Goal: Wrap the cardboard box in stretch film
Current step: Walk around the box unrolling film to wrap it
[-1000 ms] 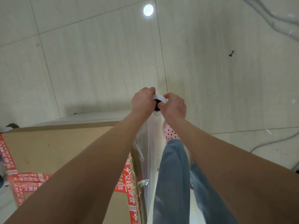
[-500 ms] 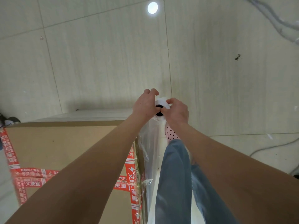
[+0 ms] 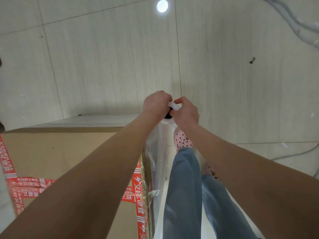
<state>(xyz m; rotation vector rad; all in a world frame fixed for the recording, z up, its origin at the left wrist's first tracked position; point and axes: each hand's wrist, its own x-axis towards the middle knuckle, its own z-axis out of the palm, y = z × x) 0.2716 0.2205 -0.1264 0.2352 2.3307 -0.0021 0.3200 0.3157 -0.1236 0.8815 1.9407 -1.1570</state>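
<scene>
We look down on the top face of the cardboard box (image 3: 69,152), which fills the lower left of our view. Its far edge runs left to right and its right edge runs away from us, just beside our legs. Strips of red printed tape (image 3: 27,185) cross the top and run down that right edge.

The stretch film roll (image 3: 175,106) stands upright off the box's far right corner. We see it almost end-on, with its long axis pointing down at the floor and the dark hole of its core facing up at us. A clear sheet of film (image 3: 159,152) hangs from it and lies along the right side of the box, wrinkled near the tape.

Our hands are together on the top end of the roll. The left hand (image 3: 156,105) has its fingers curled round the rim from the left, and the right hand (image 3: 186,112) has fingers and thumb curled on it from the right; their knuckles nearly touch.

Below the hands we see blue jeans (image 3: 183,187) and a pink dotted shoe (image 3: 183,140) on the pale tiled floor (image 3: 112,66). Grey cables (image 3: 293,19) lie at the far right, and a round glare spot (image 3: 162,6) shines at the top.
</scene>
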